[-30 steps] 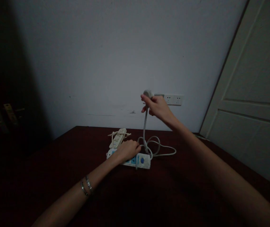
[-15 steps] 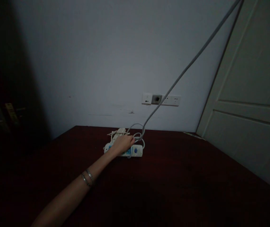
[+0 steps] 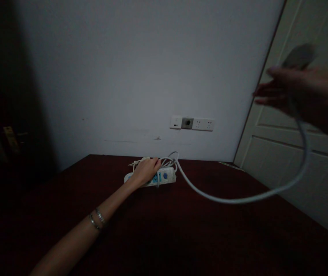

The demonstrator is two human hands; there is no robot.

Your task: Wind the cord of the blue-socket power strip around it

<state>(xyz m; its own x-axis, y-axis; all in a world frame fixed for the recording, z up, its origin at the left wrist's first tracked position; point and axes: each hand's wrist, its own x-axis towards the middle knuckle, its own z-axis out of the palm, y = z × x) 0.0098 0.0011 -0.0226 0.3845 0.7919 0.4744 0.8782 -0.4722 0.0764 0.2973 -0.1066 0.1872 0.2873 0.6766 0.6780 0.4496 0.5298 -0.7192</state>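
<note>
A white power strip (image 3: 169, 175) with blue sockets lies on the dark red tabletop. My left hand (image 3: 145, 170) is closed over its middle, with the fingertips hidden behind. Part of a second, cream-coloured strip shows behind that hand. A grey power cord (image 3: 224, 200) is looped near the strip's right end, sags across the table and rises to my right hand (image 3: 299, 86). That hand is raised at the right, blurred, with the cord between thumb and fingers. At its top is a blurred grey end, perhaps the plug (image 3: 300, 55).
Wall sockets (image 3: 204, 124) and a grey wall plate (image 3: 187, 123) sit on the pale wall behind the table (image 3: 204, 234). A panelled door (image 3: 270, 153) stands at the right. Dark doors with metal handles (image 3: 11, 138) are at the left.
My right hand has come into view at the upper right. The cord, taut before, now hangs in a slack curve. The power strip has tilted slightly under my left hand.
</note>
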